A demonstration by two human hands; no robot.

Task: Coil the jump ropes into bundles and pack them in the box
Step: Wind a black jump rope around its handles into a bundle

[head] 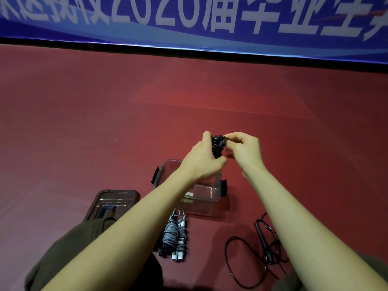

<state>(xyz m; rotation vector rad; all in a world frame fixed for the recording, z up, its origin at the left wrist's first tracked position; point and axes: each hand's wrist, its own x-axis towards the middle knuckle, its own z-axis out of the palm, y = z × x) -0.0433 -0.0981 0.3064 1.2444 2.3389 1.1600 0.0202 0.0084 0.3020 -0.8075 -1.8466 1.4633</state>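
— While both hands work above the red floor [84,122], what do they hold?

— One black rope bundle [218,143]: the left hand [201,158] grips it, the right hand [244,149] pinches its top, above one clear box [210,192].

— And the count?

— Two grey bundles [175,234] and one loose black rope [252,248] on the floor, one lid [114,203]. The blue banner [189,24] reads "2026" among characters.

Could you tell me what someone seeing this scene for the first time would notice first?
Most likely the two hands raised mid-frame, the left hand and right hand gripping a black rope bundle between them. Below them an open clear box sits on the red floor, with coiled grey bundles in front of it and a loose black rope to the right.
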